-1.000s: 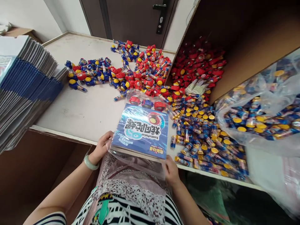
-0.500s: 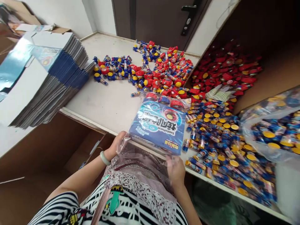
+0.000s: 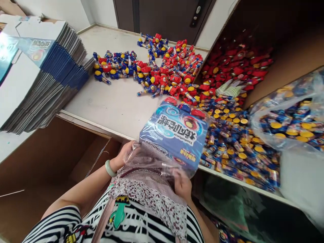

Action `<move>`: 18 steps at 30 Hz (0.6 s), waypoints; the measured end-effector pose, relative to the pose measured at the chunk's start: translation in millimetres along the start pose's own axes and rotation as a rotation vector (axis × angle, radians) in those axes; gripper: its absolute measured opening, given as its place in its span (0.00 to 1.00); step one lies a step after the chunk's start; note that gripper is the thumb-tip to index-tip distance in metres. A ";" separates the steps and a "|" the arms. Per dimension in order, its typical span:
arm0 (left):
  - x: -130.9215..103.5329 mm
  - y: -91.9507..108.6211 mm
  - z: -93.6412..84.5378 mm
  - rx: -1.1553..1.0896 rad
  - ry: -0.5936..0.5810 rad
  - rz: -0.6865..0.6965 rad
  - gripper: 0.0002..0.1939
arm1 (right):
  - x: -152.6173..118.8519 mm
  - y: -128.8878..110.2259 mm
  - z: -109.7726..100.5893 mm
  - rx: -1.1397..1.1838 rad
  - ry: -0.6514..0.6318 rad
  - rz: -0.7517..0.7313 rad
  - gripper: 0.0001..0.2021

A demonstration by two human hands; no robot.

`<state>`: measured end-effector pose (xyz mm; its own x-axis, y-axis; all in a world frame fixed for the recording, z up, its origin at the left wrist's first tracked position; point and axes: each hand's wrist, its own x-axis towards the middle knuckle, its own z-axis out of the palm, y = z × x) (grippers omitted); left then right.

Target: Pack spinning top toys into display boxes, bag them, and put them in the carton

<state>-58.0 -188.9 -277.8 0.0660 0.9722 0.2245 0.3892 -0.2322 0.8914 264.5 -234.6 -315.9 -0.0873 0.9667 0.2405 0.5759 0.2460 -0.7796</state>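
A blue printed box [image 3: 174, 135] with red and blue toys at its far end lies inside a clear plastic bag [image 3: 144, 160], at the table's front edge. My left hand [image 3: 128, 153], with a pale bangle on the wrist, is closed on the left corner of the bag's near end. Fingers of my right hand [image 3: 182, 184] pinch the bag's near edge below the box's right corner. The loose film between both hands hangs over my apron [image 3: 152, 189].
Red and blue toys [image 3: 162, 74] are heaped on the white table [image 3: 113, 104] beyond the box. Flattened cartons [image 3: 58, 71] are stacked at the left. Right of the box lie many small blue tubes with yellow caps [image 3: 238, 152], a striped glove [image 3: 229, 88] and a filled plastic bag [image 3: 260, 125].
The bagged box has tilted, its near side coming closer to me and past the table edge. My right hand has shifted left and down along the bag's edge. The view has moved slightly.
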 end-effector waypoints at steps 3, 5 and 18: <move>3.4 5.2 22.2 -0.023 0.082 -0.028 0.14 | 37.5 -17.1 1.7 0.015 0.106 0.120 0.14; 6.7 9.7 31.1 -0.055 0.081 -0.032 0.14 | 61.7 -25.2 -0.8 0.064 0.107 0.164 0.13; -35.2 4.1 -40.9 0.128 0.428 0.001 0.07 | 11.6 -4.7 -65.3 -0.064 0.381 0.156 0.12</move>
<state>-96.3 -225.3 -266.0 -0.3093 0.8661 0.3926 0.5021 -0.2019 0.8409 313.9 -229.2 -271.7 0.3055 0.8937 0.3285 0.6090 0.0818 -0.7890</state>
